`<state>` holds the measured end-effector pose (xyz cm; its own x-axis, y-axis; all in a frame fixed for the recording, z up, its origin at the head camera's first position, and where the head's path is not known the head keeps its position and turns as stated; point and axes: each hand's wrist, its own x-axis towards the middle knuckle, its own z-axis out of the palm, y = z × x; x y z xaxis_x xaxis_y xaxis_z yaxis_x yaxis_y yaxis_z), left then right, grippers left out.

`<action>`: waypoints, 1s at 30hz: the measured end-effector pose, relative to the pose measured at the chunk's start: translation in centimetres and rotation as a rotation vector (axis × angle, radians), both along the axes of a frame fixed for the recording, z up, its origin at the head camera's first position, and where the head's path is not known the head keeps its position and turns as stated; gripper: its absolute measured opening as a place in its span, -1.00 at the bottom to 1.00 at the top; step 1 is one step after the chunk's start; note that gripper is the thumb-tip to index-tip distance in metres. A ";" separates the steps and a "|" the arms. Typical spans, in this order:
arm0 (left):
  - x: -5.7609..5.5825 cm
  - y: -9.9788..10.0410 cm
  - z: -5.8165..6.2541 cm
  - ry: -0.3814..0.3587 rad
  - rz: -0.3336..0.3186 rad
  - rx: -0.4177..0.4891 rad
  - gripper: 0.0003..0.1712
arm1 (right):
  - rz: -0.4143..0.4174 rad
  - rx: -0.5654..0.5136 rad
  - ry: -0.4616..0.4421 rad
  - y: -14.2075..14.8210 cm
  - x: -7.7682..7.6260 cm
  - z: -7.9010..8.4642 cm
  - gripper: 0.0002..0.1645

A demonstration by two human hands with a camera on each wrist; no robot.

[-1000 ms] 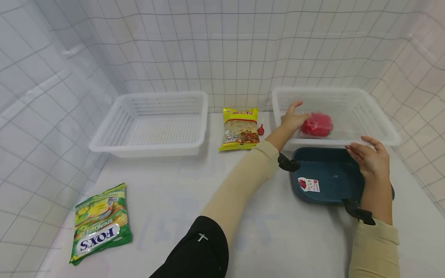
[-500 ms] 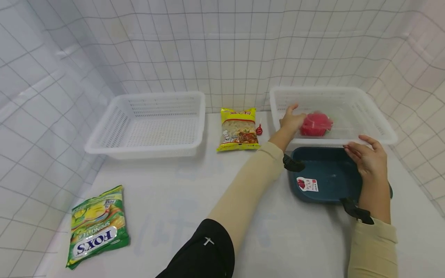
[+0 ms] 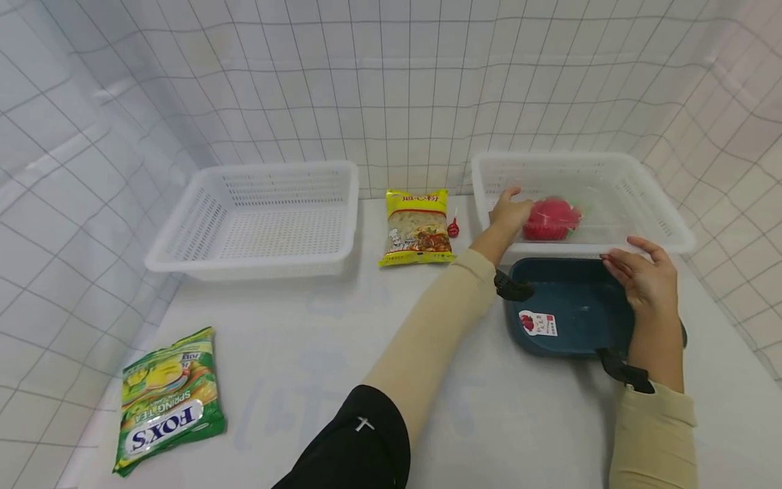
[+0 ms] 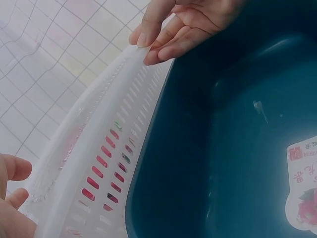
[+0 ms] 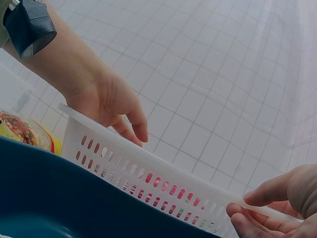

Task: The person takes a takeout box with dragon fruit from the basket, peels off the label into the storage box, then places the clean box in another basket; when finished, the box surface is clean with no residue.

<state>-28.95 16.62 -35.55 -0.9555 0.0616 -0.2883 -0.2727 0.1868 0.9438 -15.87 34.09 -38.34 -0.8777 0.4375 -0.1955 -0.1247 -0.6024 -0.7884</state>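
Inside the right white basket [image 3: 662, 204] lies a bright pink-red, green-tipped thing [image 3: 552, 219], seemingly under clear plastic; its kind is hard to tell. My left hand [image 3: 510, 216] reaches over the basket's left front part, fingers loosely bent, beside the pink thing. In the right wrist view the left hand [image 5: 106, 101] hangs over the rim and no held thing shows. At the front rim, toward the right, my right hand [image 3: 650, 275] pinches the edge between thumb and fingers. Against the basket's front stands a dark teal tub [image 3: 577, 319] with a white fruit sticker [image 3: 537, 323].
A second white basket [image 3: 250, 263] stands at the back left. Between the baskets lie a yellow food packet [image 3: 418, 227] and a small red lollipop [image 3: 453, 229]. A green FOX'S candy bag [image 3: 171, 401] is at the left front. White gridded sheets rise around the table.
The whole view has shifted slightly left. My left hand has moved a little down by the pink thing, which looks slightly turned. My right hand stays at the rim.
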 end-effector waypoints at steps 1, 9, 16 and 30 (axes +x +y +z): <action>0.0 0.0 0.0 0.000 -0.002 0.000 -0.50 | -0.001 0.007 -0.004 0.0 0.0 0.0 -0.55; 0.3 -0.2 -0.2 0.078 -0.005 -0.045 -0.51 | -0.005 0.021 -0.011 -0.4 0.2 0.0 -0.56; 0.4 -0.6 -0.2 0.181 -0.034 -0.090 -0.49 | -0.002 0.007 -0.005 -0.2 0.2 0.2 -0.56; 1.6 -3.1 0.7 0.276 -0.111 -0.076 -0.46 | -0.003 -0.006 0.000 -0.4 0.4 0.4 -0.57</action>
<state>-27.39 13.53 -34.82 -0.9870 0.1584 -0.0270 0.0177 0.2738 0.9616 -15.47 33.66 -37.94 -0.8763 0.4390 -0.1985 -0.1262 -0.6068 -0.7848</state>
